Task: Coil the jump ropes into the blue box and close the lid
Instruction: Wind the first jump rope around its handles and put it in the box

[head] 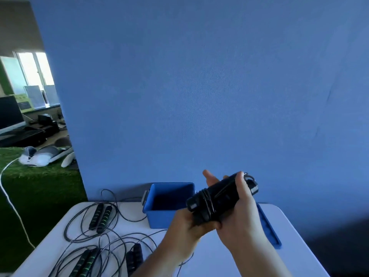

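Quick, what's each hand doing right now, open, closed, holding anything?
Left hand: closed on the lower end of the coiled jump rope bundle.
Right hand: closed around the same bundle, fingers wrapped over its upper end.

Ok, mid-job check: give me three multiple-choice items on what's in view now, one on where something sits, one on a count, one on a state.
1. Where does the blue lid lie?
A. On the box
B. On the table, right of the box
C. On the grass

2. How many pairs of rope handles lie on the table?
A. One
B. Three
C. Five

3. What state is the blue box in?
A. Open, nothing visible inside
B. Shut
C. Open and heaped full

Answers:
1 B, the lid rests flat on the table past the right hand.
2 B, the far pair, the near-left pair and the near-middle pair lie there loose; a fourth, the wound rope, is held by the left hand and the right.
3 A, no lid on it and the visible interior looks bare.
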Demonstrator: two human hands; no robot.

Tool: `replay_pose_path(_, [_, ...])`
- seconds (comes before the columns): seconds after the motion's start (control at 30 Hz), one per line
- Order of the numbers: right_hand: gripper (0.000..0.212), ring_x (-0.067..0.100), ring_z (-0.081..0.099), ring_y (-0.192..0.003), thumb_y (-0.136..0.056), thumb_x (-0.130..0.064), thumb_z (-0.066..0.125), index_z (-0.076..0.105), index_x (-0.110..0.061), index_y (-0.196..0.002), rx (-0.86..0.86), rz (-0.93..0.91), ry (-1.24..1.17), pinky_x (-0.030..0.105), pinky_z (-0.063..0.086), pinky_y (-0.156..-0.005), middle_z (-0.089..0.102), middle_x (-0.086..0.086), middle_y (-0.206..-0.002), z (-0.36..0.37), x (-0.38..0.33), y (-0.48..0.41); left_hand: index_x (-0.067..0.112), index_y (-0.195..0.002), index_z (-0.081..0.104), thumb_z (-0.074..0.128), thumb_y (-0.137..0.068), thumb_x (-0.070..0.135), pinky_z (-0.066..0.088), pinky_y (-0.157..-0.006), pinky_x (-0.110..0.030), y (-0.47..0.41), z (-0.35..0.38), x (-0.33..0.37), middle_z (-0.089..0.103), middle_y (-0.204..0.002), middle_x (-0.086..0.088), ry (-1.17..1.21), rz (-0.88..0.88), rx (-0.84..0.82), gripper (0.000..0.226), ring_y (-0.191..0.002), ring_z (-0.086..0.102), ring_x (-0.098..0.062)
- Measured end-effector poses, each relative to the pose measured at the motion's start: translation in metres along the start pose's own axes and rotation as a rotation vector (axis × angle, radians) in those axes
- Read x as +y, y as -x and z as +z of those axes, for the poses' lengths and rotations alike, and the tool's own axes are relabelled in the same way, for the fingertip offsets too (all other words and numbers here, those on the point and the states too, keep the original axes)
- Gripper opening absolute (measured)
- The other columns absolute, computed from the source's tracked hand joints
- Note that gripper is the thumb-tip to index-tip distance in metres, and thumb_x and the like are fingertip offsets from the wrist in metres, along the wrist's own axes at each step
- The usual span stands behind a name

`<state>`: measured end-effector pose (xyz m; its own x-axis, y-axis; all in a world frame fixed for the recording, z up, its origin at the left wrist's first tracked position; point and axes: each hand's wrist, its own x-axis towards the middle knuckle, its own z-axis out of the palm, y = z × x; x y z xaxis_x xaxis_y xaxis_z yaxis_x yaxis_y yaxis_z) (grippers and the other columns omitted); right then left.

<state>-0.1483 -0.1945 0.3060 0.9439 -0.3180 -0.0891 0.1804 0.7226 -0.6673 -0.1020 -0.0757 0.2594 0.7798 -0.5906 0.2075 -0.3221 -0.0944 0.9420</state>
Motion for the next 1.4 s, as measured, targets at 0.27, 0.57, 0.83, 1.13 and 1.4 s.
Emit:
replay_pose_path(0.27, [0.039,0.031,0.074,-0.084,-0.092,-0.051,0.054,0.050,-0.015,-0.108,-0.048,0.072,0.043,0.047,0.053,-0.084,0.074,0.020,-0.112,-0.002,-0.007,0.014,0.029,-0.066,0.067,0.062,-0.087,0.006,0.049,-0.062,-0.032,-0.031,-0.027,0.003,0.064,-0.060,0.014,-0.472,-0.080,-0.106,0.031,-0.058,0.055,-0.002])
replay_pose_path(0.57, [0.051,0.039,0.070,-0.108,-0.078,-0.042,0.070,0.060,-0.005,-0.112,0.011,-0.003,0.232,0.057,0.048,-0.103,0.073,0.023,-0.112,-0.017,-0.006,0.009,0.030,-0.071,0.062,0.072,-0.091,0.038,0.038,-0.058,-0.019,-0.046,-0.051,0.038,0.063,-0.070,0.009,-0.778,0.058,-0.300,0.024,-0.065,0.057,0.002])
replay_pose_path(0.83, [0.029,0.044,0.069,-0.106,-0.086,-0.043,0.070,0.071,-0.017,-0.099,0.005,-0.134,0.457,0.066,0.047,-0.101,0.076,0.015,-0.108,-0.032,0.001,0.002,0.020,-0.081,0.070,0.069,-0.088,0.051,0.033,-0.054,-0.032,-0.048,-0.048,0.061,0.058,-0.066,-0.001,-0.982,0.075,-0.264,0.032,-0.060,0.050,-0.014])
replay_pose_path(1.13, [0.021,0.031,0.072,-0.092,-0.094,-0.030,0.064,0.068,-0.010,-0.090,0.169,-0.259,0.246,0.059,0.053,-0.091,0.075,0.010,-0.087,-0.028,0.011,-0.011,0.008,-0.074,0.067,0.057,-0.095,0.038,0.027,-0.047,-0.028,-0.027,-0.030,0.064,0.063,-0.065,-0.013,-0.864,0.116,0.030,0.037,-0.049,0.036,-0.016])
replay_pose_path(1.4, [0.021,0.019,0.073,-0.090,-0.098,-0.027,0.062,0.067,-0.007,-0.096,0.281,-0.431,0.218,0.046,0.055,-0.089,0.074,0.006,-0.088,-0.012,0.026,-0.021,0.017,-0.081,0.067,0.052,-0.092,0.032,0.047,-0.060,-0.030,-0.012,-0.004,0.048,0.069,-0.070,0.003,-0.734,0.153,0.348,0.024,-0.063,0.060,-0.014])
